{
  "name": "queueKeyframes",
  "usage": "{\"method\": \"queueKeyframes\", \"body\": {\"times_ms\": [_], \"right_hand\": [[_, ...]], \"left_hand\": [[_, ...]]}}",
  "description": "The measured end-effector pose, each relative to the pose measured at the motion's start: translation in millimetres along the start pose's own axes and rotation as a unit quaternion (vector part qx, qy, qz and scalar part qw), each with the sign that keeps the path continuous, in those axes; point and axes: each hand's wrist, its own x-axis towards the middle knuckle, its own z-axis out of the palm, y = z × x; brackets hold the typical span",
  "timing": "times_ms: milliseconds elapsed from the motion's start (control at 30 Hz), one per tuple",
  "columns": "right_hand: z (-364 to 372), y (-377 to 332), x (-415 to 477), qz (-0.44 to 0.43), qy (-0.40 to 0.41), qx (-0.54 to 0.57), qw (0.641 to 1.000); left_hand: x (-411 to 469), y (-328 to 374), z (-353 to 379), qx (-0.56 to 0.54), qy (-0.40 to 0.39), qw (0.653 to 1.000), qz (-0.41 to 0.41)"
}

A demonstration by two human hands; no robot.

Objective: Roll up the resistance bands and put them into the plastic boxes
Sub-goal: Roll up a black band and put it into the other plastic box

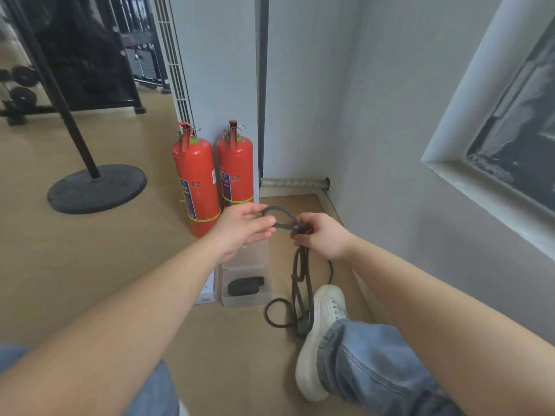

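A dark resistance band point(301, 283) hangs from both hands down to the floor, where its lower end lies coiled beside my shoe. My left hand point(243, 228) pinches one end of a small loop at the top of the band. My right hand point(319, 235) grips the band where the loop crosses and the strands drop. Below my hands a clear plastic box point(247, 298) stands open on the floor with a rolled dark band point(244, 285) inside it. A white box point(207, 291) sits to its left, mostly hidden by my left arm.
Two red fire extinguishers point(216, 178) stand against the wall just behind the boxes. A black round stand base point(97, 187) with a slanted pole lies on the floor at left. My white shoe point(322, 331) and jeans leg are at lower right. The wall corner closes in on the right.
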Motion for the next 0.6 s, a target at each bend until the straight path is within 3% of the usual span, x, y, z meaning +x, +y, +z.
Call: {"method": "queueKeyframes", "body": {"times_ms": [100,233,333,600], "right_hand": [[0.2,-18.4,1.2,-0.048,0.013,0.067,0.997],[-0.1,-36.9,0.3,-0.087,0.095,0.147,0.981],[5.1,-33.6,1.8,-0.103,0.133,0.156,0.973],[12.7,-27.2,-5.4,-0.097,0.132,0.152,0.975]], "left_hand": [[-2.1,8.6,6.2,0.011,-0.012,1.0,0.01],[-4.8,14.7,8.4,0.014,-0.001,1.0,0.023],[-5.1,15.6,7.7,-0.019,0.007,0.999,0.038],[-6.1,13.6,11.8,-0.062,-0.008,0.998,0.031]]}}
